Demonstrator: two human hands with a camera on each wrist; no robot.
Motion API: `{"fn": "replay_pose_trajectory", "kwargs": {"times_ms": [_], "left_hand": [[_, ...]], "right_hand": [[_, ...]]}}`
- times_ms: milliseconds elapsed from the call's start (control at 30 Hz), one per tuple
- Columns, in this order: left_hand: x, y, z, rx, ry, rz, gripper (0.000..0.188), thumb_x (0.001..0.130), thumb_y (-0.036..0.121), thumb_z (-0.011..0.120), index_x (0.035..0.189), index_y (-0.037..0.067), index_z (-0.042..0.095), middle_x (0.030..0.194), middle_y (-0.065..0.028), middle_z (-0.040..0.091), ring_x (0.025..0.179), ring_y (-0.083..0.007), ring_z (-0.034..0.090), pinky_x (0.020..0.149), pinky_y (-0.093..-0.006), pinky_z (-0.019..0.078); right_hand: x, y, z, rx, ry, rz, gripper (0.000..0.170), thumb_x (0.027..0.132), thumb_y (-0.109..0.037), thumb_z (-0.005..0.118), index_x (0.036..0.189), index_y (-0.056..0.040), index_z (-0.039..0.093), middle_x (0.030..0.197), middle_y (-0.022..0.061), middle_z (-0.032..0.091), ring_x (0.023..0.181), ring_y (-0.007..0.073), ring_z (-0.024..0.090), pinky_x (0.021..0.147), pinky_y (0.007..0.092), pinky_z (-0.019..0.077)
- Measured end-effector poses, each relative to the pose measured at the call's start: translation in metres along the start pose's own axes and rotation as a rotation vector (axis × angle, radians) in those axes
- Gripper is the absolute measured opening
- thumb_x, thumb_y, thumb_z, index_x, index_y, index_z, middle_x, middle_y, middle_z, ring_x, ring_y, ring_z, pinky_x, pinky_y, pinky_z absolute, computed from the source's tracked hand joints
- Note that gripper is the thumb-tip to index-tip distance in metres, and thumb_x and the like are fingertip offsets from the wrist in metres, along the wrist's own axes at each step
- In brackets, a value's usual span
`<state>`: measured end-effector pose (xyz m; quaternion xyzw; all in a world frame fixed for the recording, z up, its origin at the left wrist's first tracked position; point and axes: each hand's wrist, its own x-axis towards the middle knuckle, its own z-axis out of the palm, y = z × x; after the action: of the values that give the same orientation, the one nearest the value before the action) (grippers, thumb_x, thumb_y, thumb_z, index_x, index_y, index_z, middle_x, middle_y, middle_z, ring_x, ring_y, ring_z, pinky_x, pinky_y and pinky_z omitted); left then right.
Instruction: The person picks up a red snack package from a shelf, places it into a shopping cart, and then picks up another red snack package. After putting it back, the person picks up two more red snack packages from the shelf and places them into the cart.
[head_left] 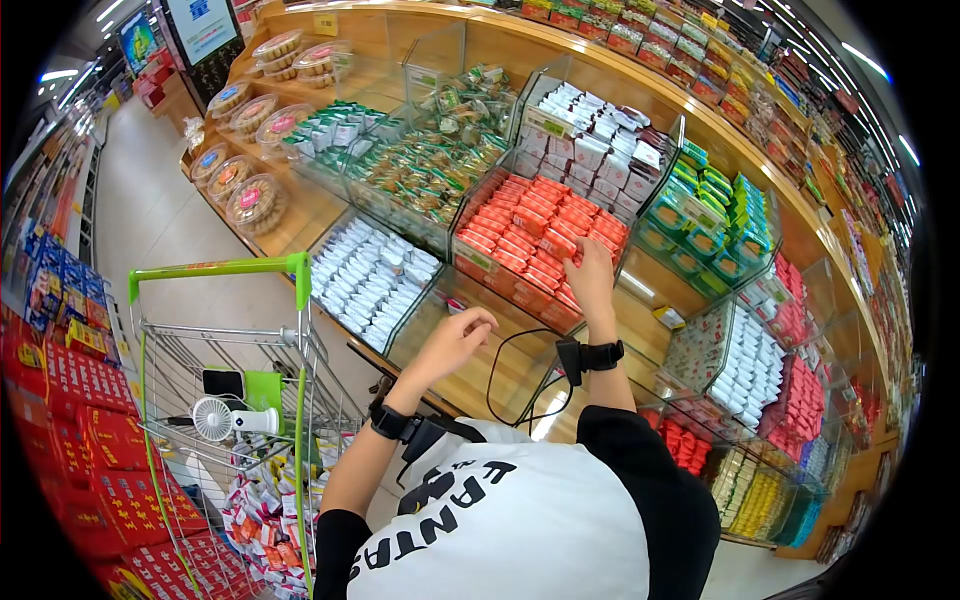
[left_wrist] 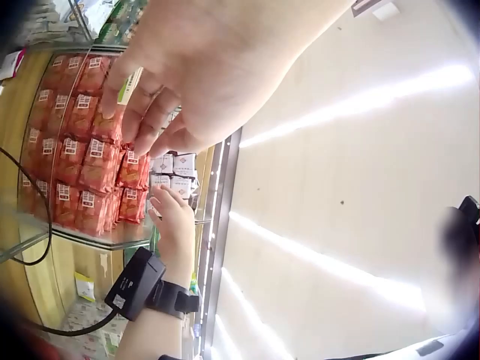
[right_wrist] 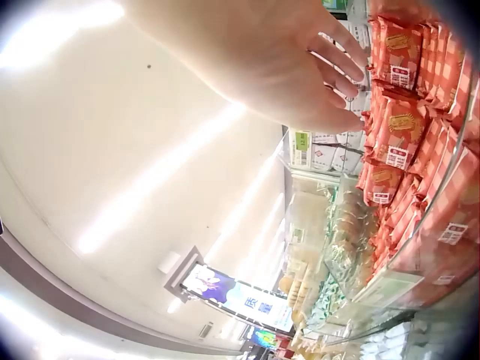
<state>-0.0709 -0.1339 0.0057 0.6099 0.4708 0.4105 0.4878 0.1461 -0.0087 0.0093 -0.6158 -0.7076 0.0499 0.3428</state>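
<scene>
Red cartons [head_left: 120,430] are stacked at the far left. Beside them stands a wire shopping cart [head_left: 220,268] with a lime-green handle; a small white fan [head_left: 212,420] and a dark-screened phone [head_left: 223,383] sit in its upper part, and mixed wrapped snacks [head_left: 265,520] are heaped below. Past the cart, clear round tubs [head_left: 257,204] of baked pieces stand on a wooden display, with white sachets [head_left: 370,285] in rows in a glass-sided compartment nearer the person.

The left hand [head_left: 452,345] hangs just beside the central bin, at its near left side, a black camera [head_left: 398,425] strapped to the wrist. Its fingers are loosely bent with slight gaps between them, and they hold nothing.

Red-orange snack packets [head_left: 520,235] fill that central glass-sided bin [head_left: 512,288], packed in rows with a few lying raised on top. The right hand [head_left: 594,275] reaches over the bin's right part, fingers a little apart and gently bent, their tips at the packets; whether they touch one cannot be told, and no pinch is visible. White-and-brown packets [head_left: 600,150] fill the bin behind. Farther right are green packets [head_left: 745,215], then white-wrapped pieces [head_left: 748,365] in a lower bin.
</scene>
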Motion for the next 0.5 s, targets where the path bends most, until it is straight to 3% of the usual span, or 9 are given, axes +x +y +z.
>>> {"fn": "replay_pose_trajectory", "kwargs": {"times_ms": [167,500], "left_hand": [[0.011,0.003,0.005,0.095,-0.004,0.027,0.013,0.083,0.01,0.048,0.09,0.002,0.054,0.072,-0.0046,0.056,0.067,-0.0109,0.055,0.061,-0.0237,0.0426],[0.01,0.003,0.01,0.063,-0.015,0.018,0.014,0.083,0.011,0.048,0.09,0.001,0.053,0.074,-0.0066,0.057,0.067,-0.0129,0.055,0.061,-0.025,0.043]], "right_hand": [[0.01,0.007,0.01,-0.055,0.067,-0.156,0.041,0.065,-0.012,0.065,0.102,0.0005,0.051,0.1,0.014,0.051,0.098,0.0307,0.045,0.085,0.037,0.0376],[0.025,0.023,0.033,-0.123,-0.03,-0.178,0.051,0.061,-0.015,0.07,0.105,-0.0001,0.049,0.102,0.0133,0.05,0.097,0.0299,0.045,0.083,0.038,0.0383]]}}
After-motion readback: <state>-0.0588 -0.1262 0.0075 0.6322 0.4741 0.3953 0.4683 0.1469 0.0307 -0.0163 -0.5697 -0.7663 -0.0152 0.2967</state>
